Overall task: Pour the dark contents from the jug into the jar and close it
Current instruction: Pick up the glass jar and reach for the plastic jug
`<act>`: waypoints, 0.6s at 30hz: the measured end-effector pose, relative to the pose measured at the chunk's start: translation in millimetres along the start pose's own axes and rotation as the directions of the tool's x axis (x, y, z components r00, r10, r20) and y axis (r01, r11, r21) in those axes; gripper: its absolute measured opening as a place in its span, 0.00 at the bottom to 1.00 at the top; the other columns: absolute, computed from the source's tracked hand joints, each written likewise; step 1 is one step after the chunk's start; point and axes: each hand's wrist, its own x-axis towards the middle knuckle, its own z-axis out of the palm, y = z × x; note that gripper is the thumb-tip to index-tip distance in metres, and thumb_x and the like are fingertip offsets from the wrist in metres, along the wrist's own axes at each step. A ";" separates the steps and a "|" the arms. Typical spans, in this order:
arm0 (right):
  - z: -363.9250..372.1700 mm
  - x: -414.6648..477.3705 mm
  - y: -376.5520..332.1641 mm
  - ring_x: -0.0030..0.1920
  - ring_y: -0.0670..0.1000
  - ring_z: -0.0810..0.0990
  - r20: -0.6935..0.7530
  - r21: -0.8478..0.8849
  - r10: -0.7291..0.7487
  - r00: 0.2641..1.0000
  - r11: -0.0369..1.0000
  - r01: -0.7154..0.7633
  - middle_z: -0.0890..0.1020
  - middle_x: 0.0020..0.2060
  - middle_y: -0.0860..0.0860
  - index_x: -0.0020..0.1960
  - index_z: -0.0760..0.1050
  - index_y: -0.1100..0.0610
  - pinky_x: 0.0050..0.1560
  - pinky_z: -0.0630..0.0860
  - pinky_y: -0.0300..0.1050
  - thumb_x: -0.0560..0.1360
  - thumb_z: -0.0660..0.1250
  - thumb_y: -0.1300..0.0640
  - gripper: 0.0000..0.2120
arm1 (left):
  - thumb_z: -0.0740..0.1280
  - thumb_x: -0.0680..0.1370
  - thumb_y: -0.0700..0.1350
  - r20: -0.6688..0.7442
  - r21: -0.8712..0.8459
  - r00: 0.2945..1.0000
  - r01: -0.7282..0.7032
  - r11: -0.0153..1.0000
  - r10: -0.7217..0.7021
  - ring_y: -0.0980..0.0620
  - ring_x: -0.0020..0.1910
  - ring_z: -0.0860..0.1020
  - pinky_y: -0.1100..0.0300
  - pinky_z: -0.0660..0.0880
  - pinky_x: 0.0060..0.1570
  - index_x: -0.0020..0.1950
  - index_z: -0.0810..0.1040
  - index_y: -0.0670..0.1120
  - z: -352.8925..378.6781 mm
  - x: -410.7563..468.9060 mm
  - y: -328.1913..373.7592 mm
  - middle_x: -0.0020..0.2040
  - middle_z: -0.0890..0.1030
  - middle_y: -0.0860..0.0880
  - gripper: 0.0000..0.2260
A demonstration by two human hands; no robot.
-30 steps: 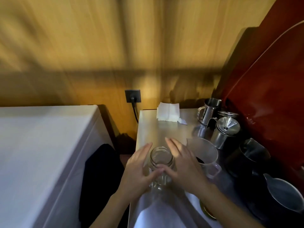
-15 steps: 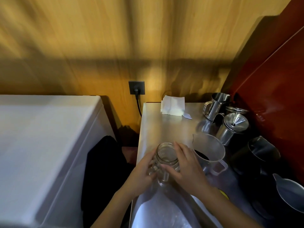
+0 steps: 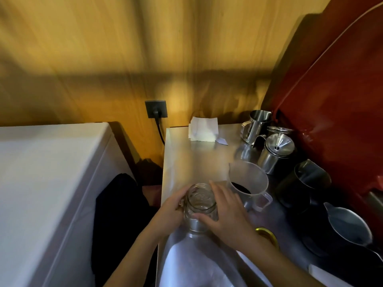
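Note:
An empty clear glass jar [image 3: 200, 201] stands upright and open-mouthed near the left front of the steel counter [image 3: 192, 160]. My left hand [image 3: 170, 210] wraps its left side and my right hand [image 3: 226, 214] cups its right side. Just to the right stands a clear plastic jug [image 3: 248, 181] with dark contents at the bottom, its handle pointing toward me. A gold lid [image 3: 267, 235] lies on the counter behind my right wrist, partly hidden.
Steel pitchers [image 3: 257, 125], a lidded steel pot [image 3: 275, 152], a dark pitcher [image 3: 306, 181] and another jug [image 3: 348, 224] crowd the counter's right side by a red panel. Folded white paper [image 3: 204, 131] lies at the back. A white appliance [image 3: 47, 183] stands left of the counter.
Both hands have closed in around the jar, which was a little apart from the left hand a second ago. The camera has shifted, so everything sits slightly differently in view.

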 end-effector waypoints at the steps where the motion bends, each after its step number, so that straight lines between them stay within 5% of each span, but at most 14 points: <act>1: -2.1 -0.1 0.2 0.62 0.52 0.66 0.012 -0.009 -0.001 1.000 1.000 0.002 0.70 0.64 0.53 0.71 0.57 0.56 0.63 0.61 0.46 0.68 0.62 0.33 0.40 | 0.67 0.70 0.27 -0.007 -0.012 1.000 -0.007 1.000 0.007 0.55 0.59 0.78 0.65 0.73 0.57 0.61 0.76 0.53 1.2 -0.6 0.4 0.57 0.82 0.54 0.27; 7: -34.7 3.3 7.6 0.57 0.54 0.72 0.076 -0.153 -0.094 0.993 0.983 0.105 0.76 0.57 0.53 0.63 0.68 0.55 0.56 0.64 0.48 0.69 0.67 0.42 0.27 | 0.65 0.66 0.32 -0.032 -0.028 0.999 -0.039 0.999 0.038 0.60 0.56 0.79 0.71 0.73 0.53 0.58 0.77 0.54 5.4 -3.0 5.0 0.55 0.82 0.60 0.25; 12: -56.8 -9.2 26.9 0.48 0.59 0.78 -0.288 -0.102 0.100 0.952 0.986 -0.134 0.81 0.46 0.56 0.52 0.77 0.59 0.50 0.72 0.53 0.70 0.70 0.55 0.13 | 0.67 0.69 0.26 -0.133 0.029 0.990 -0.049 0.998 0.052 0.56 0.59 0.78 0.63 0.73 0.60 0.57 0.79 0.58 6.9 -5.1 0.1 0.56 0.83 0.57 0.29; 14: -57.8 -12.5 38.3 0.53 0.60 0.75 -0.373 -0.060 0.265 0.889 0.949 -0.309 0.79 0.52 0.58 0.56 0.74 0.61 0.53 0.70 0.55 0.70 0.71 0.55 0.18 | 0.66 0.69 0.24 -0.182 0.072 0.982 -0.045 0.996 0.058 0.58 0.59 0.78 0.63 0.73 0.60 0.56 0.79 0.60 11.1 -6.0 -0.6 0.55 0.83 0.58 0.31; 18: -53.4 -19.6 53.3 0.62 0.57 0.67 -0.238 0.140 0.536 0.810 0.844 -0.518 0.71 0.61 0.55 0.66 0.64 0.55 0.61 0.64 0.56 0.69 0.70 0.46 0.30 | 0.63 0.69 0.23 -0.250 0.144 0.963 -0.062 0.988 0.097 0.61 0.57 0.77 0.71 0.71 0.56 0.56 0.78 0.62 19.2 -9.1 1.0 0.54 0.82 0.62 0.33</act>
